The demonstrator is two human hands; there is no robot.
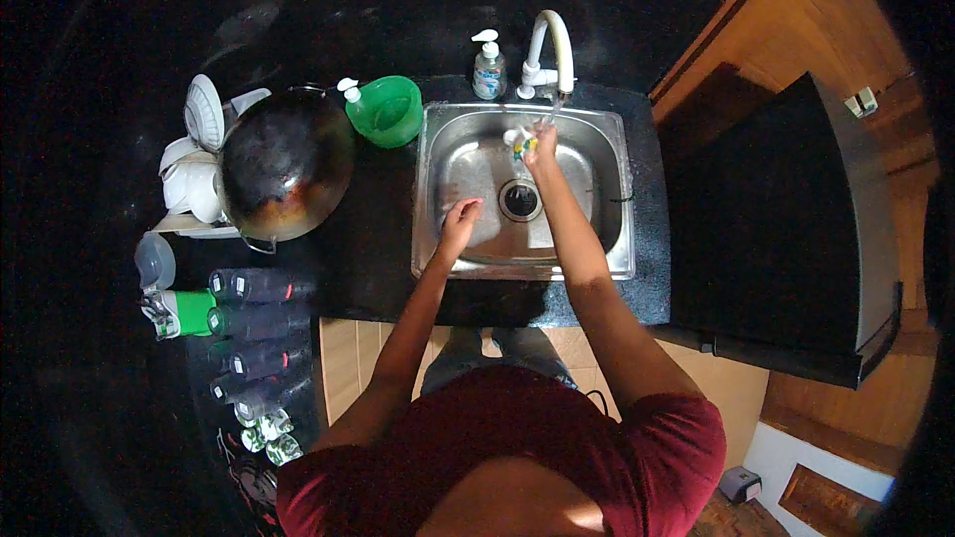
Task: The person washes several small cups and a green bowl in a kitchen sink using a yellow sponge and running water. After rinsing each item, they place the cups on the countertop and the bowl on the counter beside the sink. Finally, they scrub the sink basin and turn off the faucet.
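My right hand [546, 143] is under the running tap at the back of the stainless steel sink [422, 186]. It grips a small white object with yellow and green patches [520, 143]; whether this is a cup or something soft is too blurred to tell. Water falls onto the hand from the white gooseneck faucet [565, 52]. Over the left part of the basin hovers my left hand [461, 224], fingers loosely bent and nothing seen in it. Between the two hands lies the round drain [520, 200].
Behind the sink stands a clear pump bottle [489, 76]. Left of it are a green tub [388, 112] with a white pump, an upturned wok [287, 164] and stacked white dishes [190, 179]. Several clear bottles [257, 321] line the left counter. A black cabinet-like box [776, 239] rises at right.
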